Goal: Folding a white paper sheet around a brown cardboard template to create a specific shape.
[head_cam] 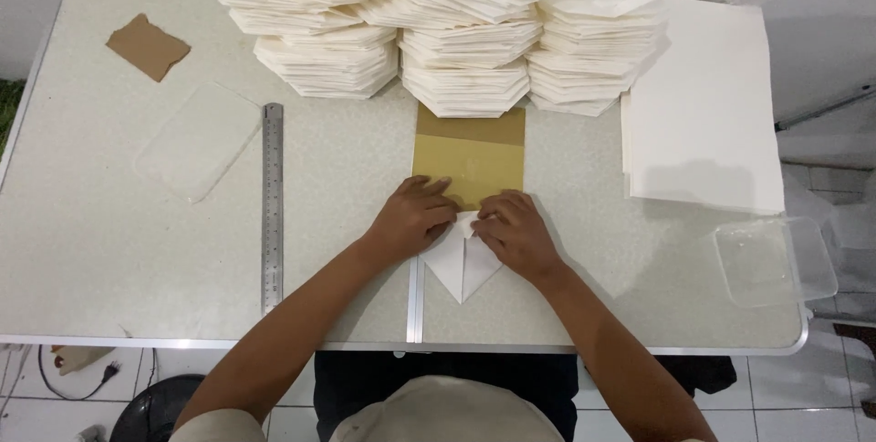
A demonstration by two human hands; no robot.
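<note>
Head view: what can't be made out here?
- White sheet: its upper part is hidden under the left hand and right hand.
- Gold card: its top edge is tucked beneath the folded stacks.
- Stacks: cut off by the frame's top edge.
- Ruler: its marks are too small.

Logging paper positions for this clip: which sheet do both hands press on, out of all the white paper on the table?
The white sheet folded to a point at the near edge, under the left hand and right hand. The folded stacks and flat pile lie untouched.
</note>
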